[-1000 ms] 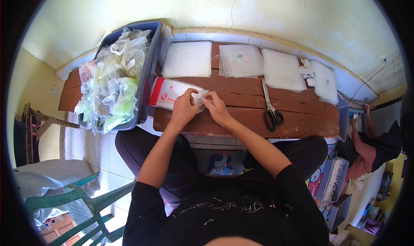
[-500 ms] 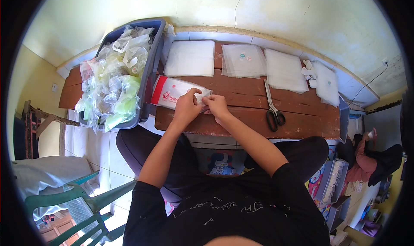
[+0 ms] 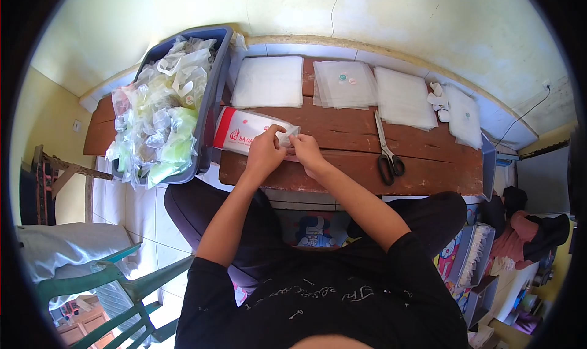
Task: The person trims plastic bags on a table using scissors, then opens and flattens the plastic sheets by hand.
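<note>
A flat white plastic package (image 3: 227, 130) with a red end and red print lies near the left front of the wooden table. My left hand (image 3: 266, 151) rests over its right end, thumb and fingers pinched on the clear plastic there. Close beside it, my right hand (image 3: 307, 151) pinches the same plastic end between thumb and fingers. The plastic bunches up a little between the two hands, and my fingers partly hide it. Scissors (image 3: 386, 156) with black handles lie to the right of my right hand.
Stacks of clear plastic bags (image 3: 268, 83) line the back of the wooden table (image 3: 342, 126). At the left stands a grey bin (image 3: 223, 58) heaped with crumpled plastic bags. A green chair (image 3: 92, 282) is at lower left. Another person (image 3: 520, 233) sits at far right.
Both hands stay at the package's right end with only slight finger movement. The person at far right has shifted posture, and their raised hand no longer shows.
</note>
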Action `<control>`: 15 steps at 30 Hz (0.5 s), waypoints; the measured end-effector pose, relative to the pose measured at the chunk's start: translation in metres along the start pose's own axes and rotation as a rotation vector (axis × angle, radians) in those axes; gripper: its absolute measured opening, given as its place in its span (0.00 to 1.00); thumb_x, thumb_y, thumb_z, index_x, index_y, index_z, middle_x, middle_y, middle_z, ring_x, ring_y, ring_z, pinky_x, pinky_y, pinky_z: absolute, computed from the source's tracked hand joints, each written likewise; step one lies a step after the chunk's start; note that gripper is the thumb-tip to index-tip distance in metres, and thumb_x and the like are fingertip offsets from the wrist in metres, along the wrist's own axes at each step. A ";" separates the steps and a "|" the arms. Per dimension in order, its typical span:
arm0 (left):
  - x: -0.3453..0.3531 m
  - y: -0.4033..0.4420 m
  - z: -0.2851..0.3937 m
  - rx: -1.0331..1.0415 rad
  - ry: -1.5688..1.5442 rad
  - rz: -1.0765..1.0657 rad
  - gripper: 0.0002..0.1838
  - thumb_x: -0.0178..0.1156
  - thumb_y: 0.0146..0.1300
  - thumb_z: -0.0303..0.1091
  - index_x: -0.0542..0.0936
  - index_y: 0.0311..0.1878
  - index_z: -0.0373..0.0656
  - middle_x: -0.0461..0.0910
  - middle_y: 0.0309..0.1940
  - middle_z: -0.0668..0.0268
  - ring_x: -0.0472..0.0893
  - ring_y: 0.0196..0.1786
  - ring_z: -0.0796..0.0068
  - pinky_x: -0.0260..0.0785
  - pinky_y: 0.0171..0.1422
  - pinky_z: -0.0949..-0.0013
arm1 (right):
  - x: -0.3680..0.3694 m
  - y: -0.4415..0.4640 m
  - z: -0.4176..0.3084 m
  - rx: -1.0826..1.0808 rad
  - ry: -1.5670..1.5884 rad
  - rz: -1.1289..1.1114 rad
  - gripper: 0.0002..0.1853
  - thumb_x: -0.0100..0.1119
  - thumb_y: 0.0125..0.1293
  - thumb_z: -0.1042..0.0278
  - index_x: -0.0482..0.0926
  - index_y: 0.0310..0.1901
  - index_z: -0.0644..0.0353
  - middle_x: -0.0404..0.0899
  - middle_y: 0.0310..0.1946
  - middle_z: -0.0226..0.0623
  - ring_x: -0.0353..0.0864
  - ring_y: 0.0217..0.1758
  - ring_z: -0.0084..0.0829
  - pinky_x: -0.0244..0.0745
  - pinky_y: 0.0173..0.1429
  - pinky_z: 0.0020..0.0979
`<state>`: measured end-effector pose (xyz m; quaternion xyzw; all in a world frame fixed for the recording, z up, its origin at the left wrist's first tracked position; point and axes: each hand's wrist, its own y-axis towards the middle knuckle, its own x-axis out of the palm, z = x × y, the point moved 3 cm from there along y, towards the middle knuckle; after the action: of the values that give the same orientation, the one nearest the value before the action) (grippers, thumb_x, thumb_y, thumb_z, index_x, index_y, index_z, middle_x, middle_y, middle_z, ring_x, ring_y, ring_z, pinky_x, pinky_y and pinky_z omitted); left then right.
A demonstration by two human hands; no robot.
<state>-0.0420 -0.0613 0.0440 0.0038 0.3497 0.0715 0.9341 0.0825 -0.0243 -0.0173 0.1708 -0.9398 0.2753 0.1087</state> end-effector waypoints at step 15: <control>0.000 0.001 -0.004 0.016 0.010 0.014 0.20 0.62 0.48 0.24 0.80 0.48 0.42 0.75 0.20 0.59 0.80 0.26 0.58 0.71 0.35 0.59 | -0.021 -0.004 -0.017 0.207 0.266 -0.544 0.15 0.49 0.70 0.65 0.73 0.53 0.64 0.76 0.55 0.37 0.73 0.62 0.35 0.61 0.73 0.52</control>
<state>-0.0449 -0.0608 0.0408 0.0134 0.3550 0.0753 0.9317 0.1049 -0.0125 -0.0079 0.3886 -0.8042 0.3501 0.2824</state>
